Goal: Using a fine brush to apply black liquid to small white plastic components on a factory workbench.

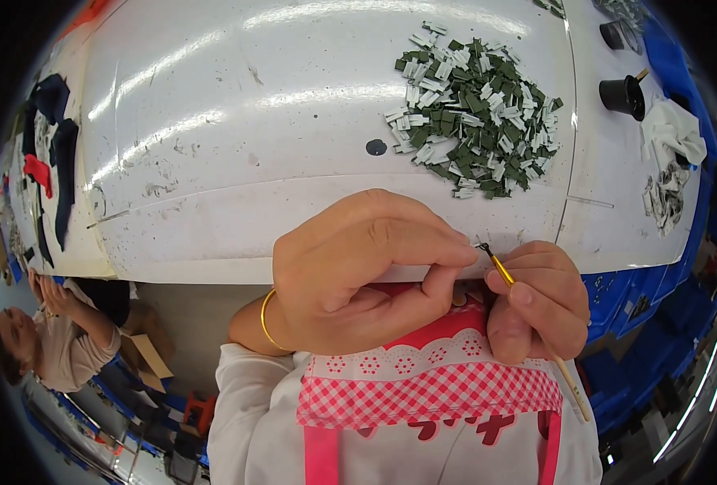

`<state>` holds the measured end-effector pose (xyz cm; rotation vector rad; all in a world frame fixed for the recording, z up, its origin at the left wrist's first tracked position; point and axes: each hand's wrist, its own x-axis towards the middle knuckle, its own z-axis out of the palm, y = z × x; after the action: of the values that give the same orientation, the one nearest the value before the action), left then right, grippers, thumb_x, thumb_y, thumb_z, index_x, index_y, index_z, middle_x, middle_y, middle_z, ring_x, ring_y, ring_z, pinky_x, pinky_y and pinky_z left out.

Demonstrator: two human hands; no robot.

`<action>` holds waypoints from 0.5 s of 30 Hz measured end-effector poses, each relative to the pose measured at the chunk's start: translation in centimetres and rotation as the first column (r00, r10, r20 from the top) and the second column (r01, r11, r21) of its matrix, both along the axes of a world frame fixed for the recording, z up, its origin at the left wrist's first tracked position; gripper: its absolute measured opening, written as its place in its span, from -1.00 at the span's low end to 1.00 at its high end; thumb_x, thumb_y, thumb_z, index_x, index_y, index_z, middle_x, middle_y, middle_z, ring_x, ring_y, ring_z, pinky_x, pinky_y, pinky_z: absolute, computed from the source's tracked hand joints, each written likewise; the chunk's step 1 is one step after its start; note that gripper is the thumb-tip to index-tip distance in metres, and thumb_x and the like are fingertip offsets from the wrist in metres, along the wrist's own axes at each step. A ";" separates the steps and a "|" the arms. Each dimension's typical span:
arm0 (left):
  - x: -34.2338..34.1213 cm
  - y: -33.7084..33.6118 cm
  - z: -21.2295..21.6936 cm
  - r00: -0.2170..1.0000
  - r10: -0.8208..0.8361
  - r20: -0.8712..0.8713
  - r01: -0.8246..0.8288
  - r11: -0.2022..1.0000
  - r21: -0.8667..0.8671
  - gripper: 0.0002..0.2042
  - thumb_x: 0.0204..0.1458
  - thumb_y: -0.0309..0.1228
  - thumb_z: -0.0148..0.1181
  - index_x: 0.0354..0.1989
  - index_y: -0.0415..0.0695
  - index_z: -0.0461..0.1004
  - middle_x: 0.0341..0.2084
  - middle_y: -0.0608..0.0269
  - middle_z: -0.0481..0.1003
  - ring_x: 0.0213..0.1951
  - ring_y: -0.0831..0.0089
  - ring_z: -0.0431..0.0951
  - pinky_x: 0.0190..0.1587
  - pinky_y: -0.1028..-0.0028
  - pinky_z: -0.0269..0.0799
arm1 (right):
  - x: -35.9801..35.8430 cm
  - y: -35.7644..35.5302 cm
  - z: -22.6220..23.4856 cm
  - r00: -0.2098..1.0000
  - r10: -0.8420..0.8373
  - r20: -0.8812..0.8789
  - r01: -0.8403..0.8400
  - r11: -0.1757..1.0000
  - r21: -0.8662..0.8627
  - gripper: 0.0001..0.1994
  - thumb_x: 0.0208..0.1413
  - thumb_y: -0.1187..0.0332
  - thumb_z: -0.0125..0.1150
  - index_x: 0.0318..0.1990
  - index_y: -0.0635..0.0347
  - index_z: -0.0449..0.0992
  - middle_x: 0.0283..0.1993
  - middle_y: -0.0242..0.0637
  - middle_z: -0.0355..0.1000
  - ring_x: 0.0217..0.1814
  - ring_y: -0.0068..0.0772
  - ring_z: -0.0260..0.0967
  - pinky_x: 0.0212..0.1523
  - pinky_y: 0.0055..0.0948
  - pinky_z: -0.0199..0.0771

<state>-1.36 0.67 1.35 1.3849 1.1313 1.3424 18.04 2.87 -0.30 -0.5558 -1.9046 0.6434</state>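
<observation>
My left hand (358, 267) is closed at the near edge of the white table (237, 162), its fingertips pinched on a small piece that I cannot make out. A gold bangle sits on that wrist. My right hand (536, 303) grips a thin brush (536, 323) with a yellow ferrule and wooden handle; its dark tip touches the spot pinched by the left fingers. A pile of small green and white tags (476, 113) lies on the table beyond both hands.
A black cup (624, 94) with a stick in it and a crumpled white cloth (674, 129) sit at the right. Dark and red cloth pieces (51, 145) lie at the left edge. Another person (51, 343) sits lower left. Blue crates (641, 299) stand to the right.
</observation>
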 end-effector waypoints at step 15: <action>-0.1 0.2 -0.8 0.999 -0.018 0.038 0.014 0.994 0.109 -0.71 -0.36 -0.77 0.27 -0.38 -0.25 0.58 -0.38 0.10 0.56 -0.63 0.65 0.34 -0.60 0.74 0.20 | 0.0 -0.5 -0.5 0.987 -0.060 -0.151 0.064 0.998 0.020 -0.81 0.03 0.45 0.00 -0.19 0.28 0.44 -0.38 -0.07 0.48 -0.56 -0.37 0.37 -0.58 -0.47 0.38</action>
<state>-1.44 0.83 0.57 1.4364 1.0318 1.4318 18.03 2.38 -0.78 -0.5336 -1.7458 0.6037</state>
